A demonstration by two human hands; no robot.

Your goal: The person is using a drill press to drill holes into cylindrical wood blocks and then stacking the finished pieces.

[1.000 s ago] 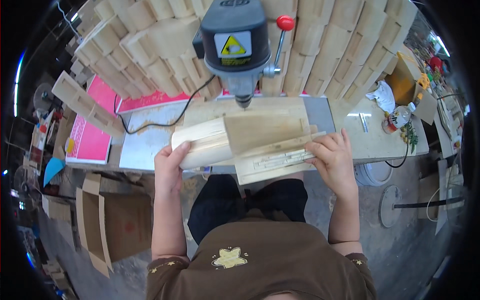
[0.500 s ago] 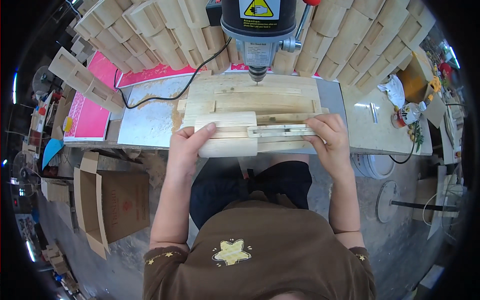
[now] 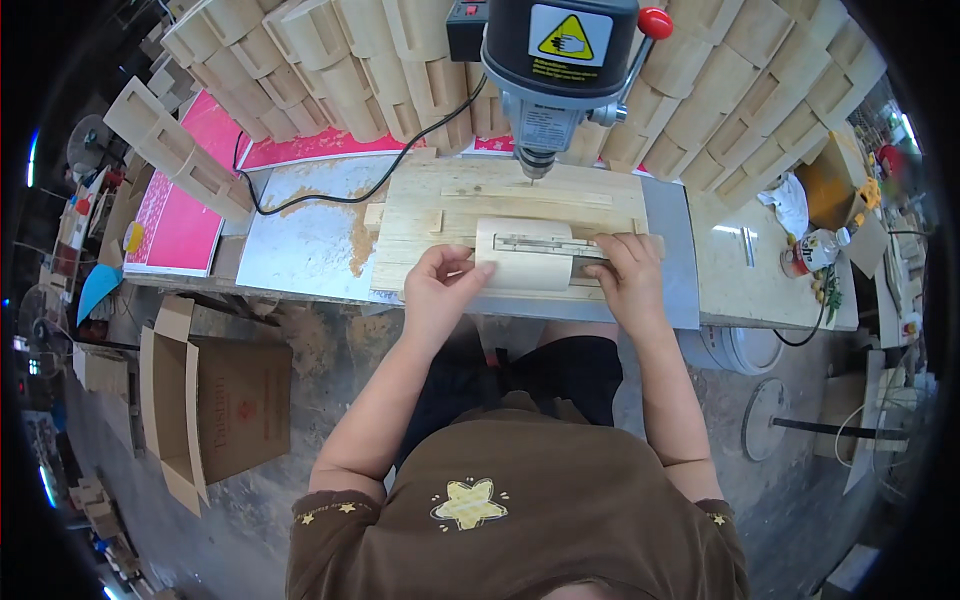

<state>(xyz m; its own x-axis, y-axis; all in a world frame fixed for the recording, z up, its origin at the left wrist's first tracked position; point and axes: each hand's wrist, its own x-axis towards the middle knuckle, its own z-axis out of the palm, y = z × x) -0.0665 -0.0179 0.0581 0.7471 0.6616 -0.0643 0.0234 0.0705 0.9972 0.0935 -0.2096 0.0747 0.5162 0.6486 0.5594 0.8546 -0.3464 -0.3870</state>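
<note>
A pale, curved wooden block (image 3: 520, 275) with a long recess lies on the wooden board (image 3: 405, 215) below the drill press (image 3: 562, 55). My left hand (image 3: 437, 295) grips its left end, thumb on the near side and fingers curled behind. A narrow slotted strip (image 3: 540, 244) rests lengthwise in the recess and sticks out to the right. My right hand (image 3: 632, 285) is closed on that outer end, its fingertips near the block's right edge. Just beyond the block, the chuck (image 3: 537, 160) holds a thin bit, apart from the wood.
Stacked wooden blocks (image 3: 350, 75) line the back on both sides of the press. A black cable (image 3: 335, 198) loops across the bench at left. A plastic bottle (image 3: 818, 250) stands far right. An open cardboard box (image 3: 235, 400) sits on the floor at left.
Both hands have lowered the block onto the board, and the block has moved right. The strip now sits further inside the recess; before, it stuck out well to the right.
</note>
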